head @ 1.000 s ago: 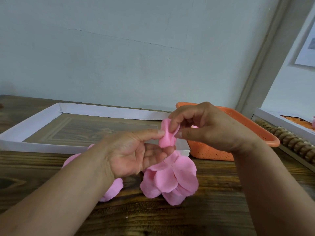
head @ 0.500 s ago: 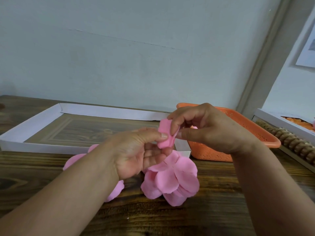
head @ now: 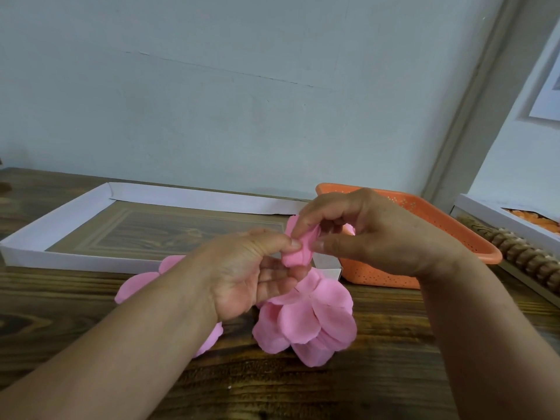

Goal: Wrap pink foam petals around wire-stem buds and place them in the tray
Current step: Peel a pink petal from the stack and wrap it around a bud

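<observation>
A small pink foam petal bud (head: pixel 298 251) is held above the table between both hands. My left hand (head: pixel 245 275) pinches its lower part with thumb and fingers. My right hand (head: pixel 369 231) pinches its upper edge from the right with curled fingers. No wire stem shows; the hands hide it. Below the hands a pile of loose pink petals (head: pixel 312 322) lies on the wooden table. More pink petals (head: pixel 136 283) show left of my left forearm. The shallow white tray (head: pixel 54 225) lies behind at the left with nothing in it.
An orange perforated basket (head: pixel 472 250) stands right of the white tray, behind my right hand. At the far right is a white box (head: pixel 485 213) with orange pieces and a row of brown wooden beads (head: pixel 521 253). A wall rises close behind the table.
The hands and the bud have barely shifted. My fingers have rolled the petal a little tighter around the bud.
</observation>
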Demonstrator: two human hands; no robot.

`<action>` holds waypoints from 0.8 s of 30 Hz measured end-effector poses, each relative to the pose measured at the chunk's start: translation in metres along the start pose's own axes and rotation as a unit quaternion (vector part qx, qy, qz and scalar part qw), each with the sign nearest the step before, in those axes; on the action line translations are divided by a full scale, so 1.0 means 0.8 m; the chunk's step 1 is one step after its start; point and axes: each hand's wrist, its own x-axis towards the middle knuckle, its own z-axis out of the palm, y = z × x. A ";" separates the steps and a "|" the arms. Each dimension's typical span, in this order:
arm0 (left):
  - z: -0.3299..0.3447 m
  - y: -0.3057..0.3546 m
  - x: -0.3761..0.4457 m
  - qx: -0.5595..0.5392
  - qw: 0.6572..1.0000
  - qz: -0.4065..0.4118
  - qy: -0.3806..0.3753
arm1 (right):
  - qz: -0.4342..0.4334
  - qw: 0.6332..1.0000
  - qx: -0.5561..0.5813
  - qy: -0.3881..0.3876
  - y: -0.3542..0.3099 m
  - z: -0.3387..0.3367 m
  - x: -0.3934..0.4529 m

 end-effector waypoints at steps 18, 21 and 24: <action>-0.002 0.000 -0.002 0.032 0.999 -0.013 -0.025 | 0.012 0.999 -0.029 0.001 0.002 -0.004 -0.001; -0.002 0.000 -0.002 0.034 0.999 -0.015 -0.030 | 0.022 0.999 -0.022 0.014 0.001 -0.004 -0.001; -0.002 0.000 -0.002 0.037 0.999 -0.015 -0.031 | 0.024 0.999 -0.027 0.028 0.001 -0.003 -0.001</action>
